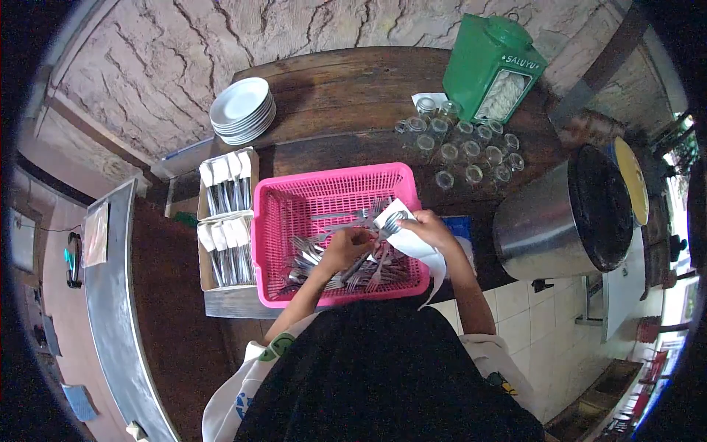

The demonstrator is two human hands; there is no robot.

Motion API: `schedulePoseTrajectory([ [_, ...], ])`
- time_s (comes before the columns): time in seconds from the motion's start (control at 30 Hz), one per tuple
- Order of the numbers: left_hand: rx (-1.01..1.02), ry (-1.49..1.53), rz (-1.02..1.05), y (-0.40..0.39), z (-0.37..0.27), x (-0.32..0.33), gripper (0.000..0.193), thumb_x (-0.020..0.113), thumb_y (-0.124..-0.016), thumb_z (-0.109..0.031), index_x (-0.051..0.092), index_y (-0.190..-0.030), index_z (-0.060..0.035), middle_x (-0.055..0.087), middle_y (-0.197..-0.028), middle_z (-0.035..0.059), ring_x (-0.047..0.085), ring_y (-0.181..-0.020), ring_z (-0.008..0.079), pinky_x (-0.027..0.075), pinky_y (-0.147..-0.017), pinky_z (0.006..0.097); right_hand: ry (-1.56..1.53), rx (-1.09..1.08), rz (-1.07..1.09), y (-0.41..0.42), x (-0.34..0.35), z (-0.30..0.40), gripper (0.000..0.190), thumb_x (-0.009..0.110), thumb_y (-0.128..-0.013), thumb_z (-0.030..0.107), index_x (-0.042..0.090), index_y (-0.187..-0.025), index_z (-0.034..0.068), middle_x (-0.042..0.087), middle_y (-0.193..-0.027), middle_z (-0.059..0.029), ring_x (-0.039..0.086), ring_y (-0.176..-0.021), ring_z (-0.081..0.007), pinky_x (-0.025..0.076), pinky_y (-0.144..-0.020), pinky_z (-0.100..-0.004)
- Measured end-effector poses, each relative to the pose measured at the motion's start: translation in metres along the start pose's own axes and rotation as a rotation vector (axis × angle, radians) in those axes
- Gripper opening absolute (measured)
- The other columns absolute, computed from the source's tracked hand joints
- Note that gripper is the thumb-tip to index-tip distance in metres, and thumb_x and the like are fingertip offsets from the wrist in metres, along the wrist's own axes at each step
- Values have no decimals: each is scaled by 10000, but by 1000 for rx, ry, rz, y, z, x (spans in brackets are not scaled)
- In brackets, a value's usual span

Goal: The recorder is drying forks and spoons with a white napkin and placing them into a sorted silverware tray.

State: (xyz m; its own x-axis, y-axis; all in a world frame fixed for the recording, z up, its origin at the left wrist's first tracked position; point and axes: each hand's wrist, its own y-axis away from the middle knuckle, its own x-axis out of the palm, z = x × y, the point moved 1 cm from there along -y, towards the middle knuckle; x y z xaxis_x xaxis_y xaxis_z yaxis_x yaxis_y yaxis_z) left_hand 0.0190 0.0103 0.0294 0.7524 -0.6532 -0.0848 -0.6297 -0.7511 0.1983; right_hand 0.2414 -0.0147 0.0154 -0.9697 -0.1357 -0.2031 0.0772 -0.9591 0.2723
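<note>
My right hand (433,229) holds a white paper napkin (420,243) together with a fork (391,225) and a spoon (399,215), heads pointing up and to the right. From the other side, the curled fingers of my left hand (347,250) pinch the lower end of this cutlery; the exact grip is partly hidden. Both hands are over a pink plastic basket (337,175) with slotted walls. Loose forks and spoons (381,273) lie jumbled on its bottom, some beneath my left hand. A white cloth or paper (439,273) hangs below my right wrist.
Left of the basket, two cardboard boxes (202,276) hold cutlery with white-wrapped ends. Behind them stands a stack of white plates (243,110). Several glass jars or cups (471,148), a green lettered container (486,66) and a large metal pot (536,221) occupy the wooden table's (342,83) right side.
</note>
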Motion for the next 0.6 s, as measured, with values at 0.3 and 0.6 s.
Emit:
schedulePoseTrajectory([
  [0.3, -183, 133, -130, -1, 2, -6, 287, 464, -874, -271, 537, -959, -6, 589, -820, 64, 555, -734, 121, 448, -650, 255, -46, -68, 14, 0, 3, 11, 188, 583, -803, 182, 624, -819, -1, 574, -679, 28, 488, -592, -38, 392, -517, -223],
  [0.6, -509, 914, 359, -6, 16, 3, 368, 309, -916, -347, 482, -935, -22, 528, -783, 32, 531, -682, 116, 475, -602, 230, -162, -69, 224, -1, 13, 35, 218, 572, -819, 205, 604, -847, -8, 577, -717, 19, 498, -634, -46, 410, -552, -218],
])
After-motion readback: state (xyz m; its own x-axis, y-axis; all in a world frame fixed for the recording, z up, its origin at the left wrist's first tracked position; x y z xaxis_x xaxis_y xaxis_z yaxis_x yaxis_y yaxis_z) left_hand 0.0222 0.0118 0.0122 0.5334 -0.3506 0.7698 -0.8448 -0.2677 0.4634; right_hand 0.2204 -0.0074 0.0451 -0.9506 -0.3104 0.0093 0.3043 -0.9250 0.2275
